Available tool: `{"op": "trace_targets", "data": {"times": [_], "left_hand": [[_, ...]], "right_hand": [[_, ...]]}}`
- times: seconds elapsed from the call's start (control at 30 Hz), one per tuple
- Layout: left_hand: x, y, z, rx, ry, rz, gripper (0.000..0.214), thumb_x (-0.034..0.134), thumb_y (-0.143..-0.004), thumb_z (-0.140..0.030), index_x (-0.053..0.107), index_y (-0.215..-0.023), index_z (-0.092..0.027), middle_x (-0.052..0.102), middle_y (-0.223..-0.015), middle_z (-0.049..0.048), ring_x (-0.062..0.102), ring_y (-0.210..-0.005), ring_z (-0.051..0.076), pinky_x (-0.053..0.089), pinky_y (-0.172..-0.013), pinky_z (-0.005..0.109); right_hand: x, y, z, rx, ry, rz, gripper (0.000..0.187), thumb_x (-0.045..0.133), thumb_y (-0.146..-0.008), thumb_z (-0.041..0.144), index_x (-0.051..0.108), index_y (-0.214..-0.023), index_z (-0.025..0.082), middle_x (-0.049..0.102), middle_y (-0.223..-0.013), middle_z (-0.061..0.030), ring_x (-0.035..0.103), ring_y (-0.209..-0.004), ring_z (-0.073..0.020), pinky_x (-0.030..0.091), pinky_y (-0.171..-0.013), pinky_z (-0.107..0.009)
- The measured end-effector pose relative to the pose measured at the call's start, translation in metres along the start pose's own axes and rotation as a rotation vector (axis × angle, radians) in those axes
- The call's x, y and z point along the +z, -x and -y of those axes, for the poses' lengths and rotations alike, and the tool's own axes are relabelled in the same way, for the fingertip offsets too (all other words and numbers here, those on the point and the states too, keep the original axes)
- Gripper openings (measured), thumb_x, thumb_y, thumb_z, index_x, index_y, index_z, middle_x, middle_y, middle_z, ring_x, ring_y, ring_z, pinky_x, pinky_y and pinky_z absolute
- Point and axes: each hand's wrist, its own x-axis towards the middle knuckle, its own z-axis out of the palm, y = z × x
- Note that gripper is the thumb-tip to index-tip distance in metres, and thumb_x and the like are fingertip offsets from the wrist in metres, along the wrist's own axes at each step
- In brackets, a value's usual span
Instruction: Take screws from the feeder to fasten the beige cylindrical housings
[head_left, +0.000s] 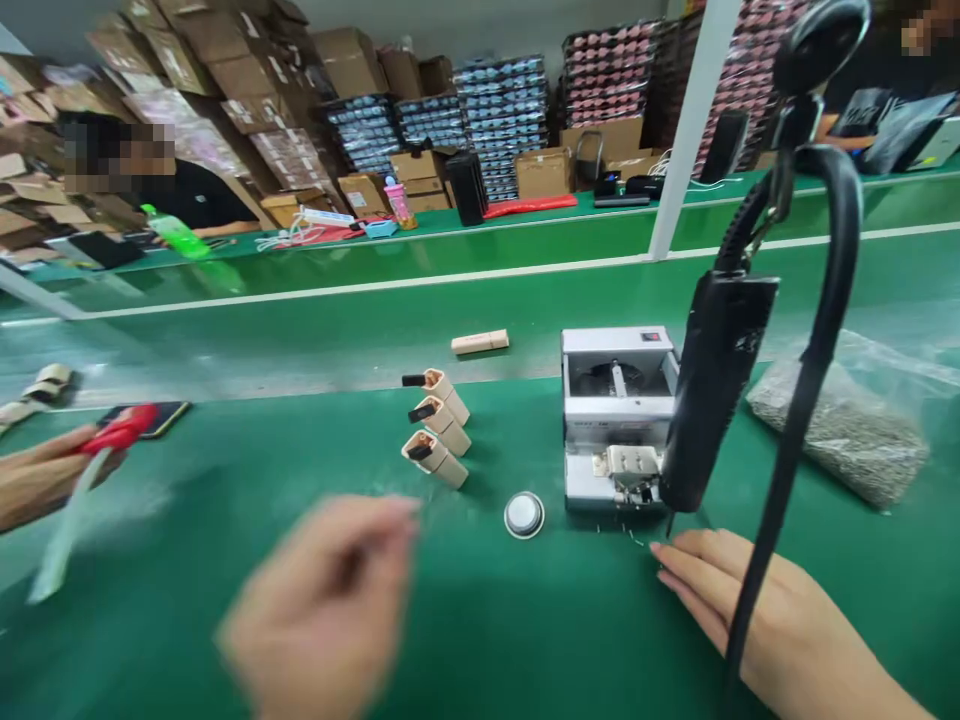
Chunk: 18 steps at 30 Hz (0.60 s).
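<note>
My left hand (330, 600) is smeared by motion above the green table, fingers curled in and thumb close to them; whatever they may hold cannot be made out. My right hand (757, 605) rests low on the right, fingers stretched out, by a few loose screws (636, 538). Just above its fingertips hangs a black electric screwdriver (720, 385), bit pointing down. Behind that stands a grey screw feeder (619, 425). Several beige casings with black tabs, one of them the nearest casing (442, 465), stand in a tilted row. A round metal-rimmed disc (524, 515) lies between the casings and feeder.
A bag of screws (847, 430) lies at right. The screwdriver's black cable (814, 330) loops down across my right forearm. A closed beige tube (480, 343) lies farther back. At left, another person's hand (52, 470) holds a red-and-white item. A raised green shelf (420, 250) runs behind.
</note>
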Motion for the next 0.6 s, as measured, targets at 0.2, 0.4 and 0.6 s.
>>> {"op": "trace_targets", "data": {"times": [0.2, 0.4, 0.6], "left_hand": [[0.112, 0.077, -0.079, 0.378, -0.461, 0.613, 0.032, 0.061, -0.095, -0.005, 0.070, -0.126, -0.010, 0.072, -0.084, 0.0063, 0.071, -0.072, 0.023, 0.061, -0.059, 0.033], [0.134, 0.057, -0.075, 0.375, -0.573, 0.694, 0.016, 0.064, -0.090, -0.003, 0.071, -0.099, -0.014, 0.070, -0.086, 0.0072, 0.070, -0.071, 0.024, 0.059, -0.054, 0.033], [0.136, 0.066, -0.068, 0.433, -0.584, 0.659, 0.019, 0.063, -0.084, 0.002, 0.064, -0.087, -0.016, 0.067, -0.081, 0.0067, 0.068, -0.068, 0.025, 0.056, -0.054, 0.033]], "right_hand": [[0.012, -0.017, 0.003, -0.036, 0.203, 0.147, 0.043, 0.036, -0.107, -0.003, 0.059, -0.143, 0.007, 0.062, -0.112, -0.0108, 0.061, -0.098, -0.0257, 0.052, -0.089, -0.042], [0.015, -0.026, 0.013, -0.031, 0.343, 0.181, 0.043, 0.048, -0.092, -0.004, 0.070, -0.126, 0.011, 0.060, -0.096, -0.0086, 0.057, -0.077, -0.0198, 0.047, -0.068, -0.032], [0.017, -0.031, 0.016, 0.005, 0.372, 0.298, 0.018, 0.060, -0.090, -0.003, 0.066, -0.102, 0.009, 0.056, -0.090, -0.0046, 0.056, -0.075, -0.0159, 0.048, -0.065, -0.024]]}}
